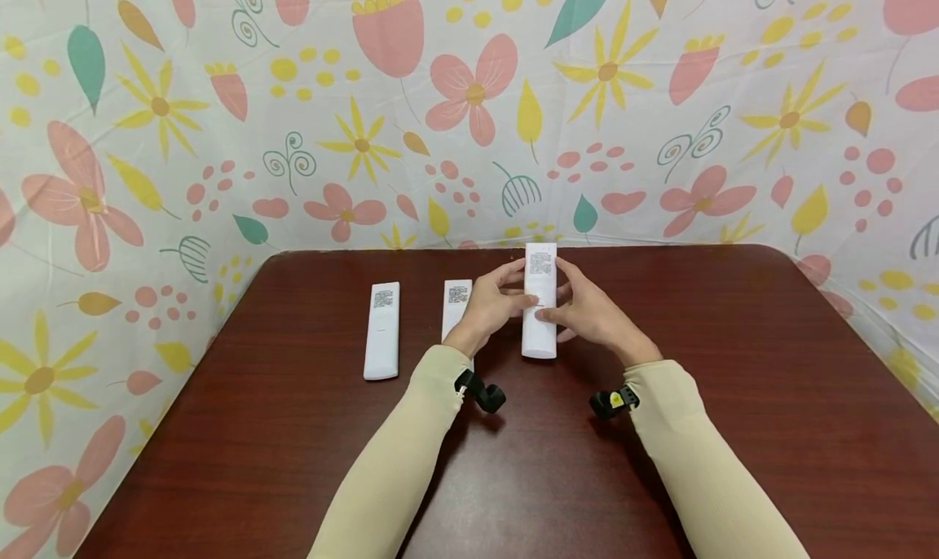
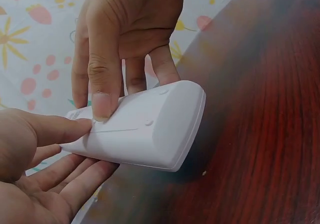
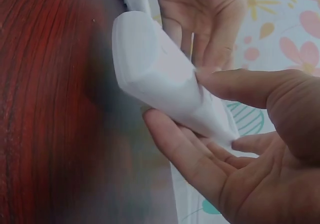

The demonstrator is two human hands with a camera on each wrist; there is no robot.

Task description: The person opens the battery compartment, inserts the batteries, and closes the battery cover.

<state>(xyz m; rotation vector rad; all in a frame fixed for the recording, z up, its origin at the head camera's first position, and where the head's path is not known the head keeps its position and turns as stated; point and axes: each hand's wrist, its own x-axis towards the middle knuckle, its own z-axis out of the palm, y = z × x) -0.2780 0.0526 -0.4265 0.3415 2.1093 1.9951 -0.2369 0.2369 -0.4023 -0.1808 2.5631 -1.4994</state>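
Both hands hold a white remote control (image 1: 540,335), its back with a printed label turned up, above the table's far half. My left hand (image 1: 490,305) grips its left side, thumb on the back cover and fingers underneath. On the opposite side my right hand (image 1: 590,313) grips it the same way, its thumb near the other one. The left wrist view shows the remote's rounded end (image 2: 182,124) and both thumbs close together on the cover. In the right wrist view, fingers (image 3: 185,149) support the remote (image 3: 165,79) from below.
Two similar white remotes lie label up on the dark wooden table (image 1: 293,461): one at the left (image 1: 382,331), the other (image 1: 457,294) partly hidden behind the left hand. A flower-patterned cloth (image 1: 469,176) hangs along the table's back edge. Each wrist wears a black camera strap.
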